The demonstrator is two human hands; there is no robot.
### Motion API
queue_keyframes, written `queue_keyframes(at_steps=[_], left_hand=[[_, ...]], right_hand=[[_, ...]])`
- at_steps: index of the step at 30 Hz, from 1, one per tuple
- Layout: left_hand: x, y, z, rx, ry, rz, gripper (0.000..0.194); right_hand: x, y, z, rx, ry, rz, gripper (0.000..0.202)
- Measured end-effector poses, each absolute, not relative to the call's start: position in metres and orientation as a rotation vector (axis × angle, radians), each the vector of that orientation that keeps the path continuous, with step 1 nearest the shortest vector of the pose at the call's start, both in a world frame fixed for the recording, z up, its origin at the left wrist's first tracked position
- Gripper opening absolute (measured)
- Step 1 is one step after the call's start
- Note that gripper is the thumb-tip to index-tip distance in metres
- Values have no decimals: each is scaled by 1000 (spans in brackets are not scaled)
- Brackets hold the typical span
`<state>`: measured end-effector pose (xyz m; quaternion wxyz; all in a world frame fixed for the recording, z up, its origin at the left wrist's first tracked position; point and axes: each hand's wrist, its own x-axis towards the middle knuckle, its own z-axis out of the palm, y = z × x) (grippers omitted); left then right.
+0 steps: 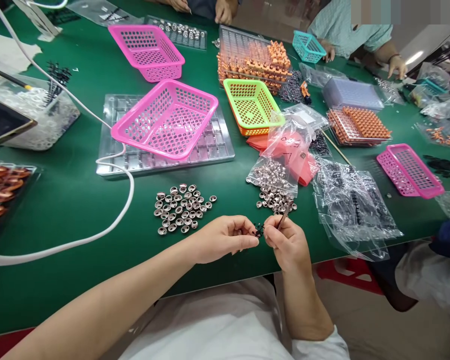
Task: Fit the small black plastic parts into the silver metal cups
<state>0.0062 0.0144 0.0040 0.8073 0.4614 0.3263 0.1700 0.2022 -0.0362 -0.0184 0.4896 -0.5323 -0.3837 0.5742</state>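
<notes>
Our left fingers (246,242) pinch one black piece (259,230); our right fingers (279,237), nearly closed, grip one slim tool (285,216) beside it, above the near surface (227,192). We seem mid-handling, which calls for steadiness. Farther out lie two heaps of metal rings (162,231), too many to count, then three pink baskets (150,145).

A small, black, many-pronged part (260,230) sits between the fingertips of the left hand (225,237) and right hand (290,245); a slim tool (285,216) slants up from the right hand's grip.
</notes>
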Motion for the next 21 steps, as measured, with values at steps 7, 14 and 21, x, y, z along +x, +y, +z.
queue_keyframes(at_steps=[7,14,21], left_hand=[[7,13,0,961,731,458,34],[7,13,2,882,690,440,42],[7,10,-1,701,617,382,46]], right_hand=[[190,-37,-15,-1231,-796,1431,23],[186,-35,-11,-1187,-777,1499,26],[182,-35,-9,-1016,-718,1590,24]])
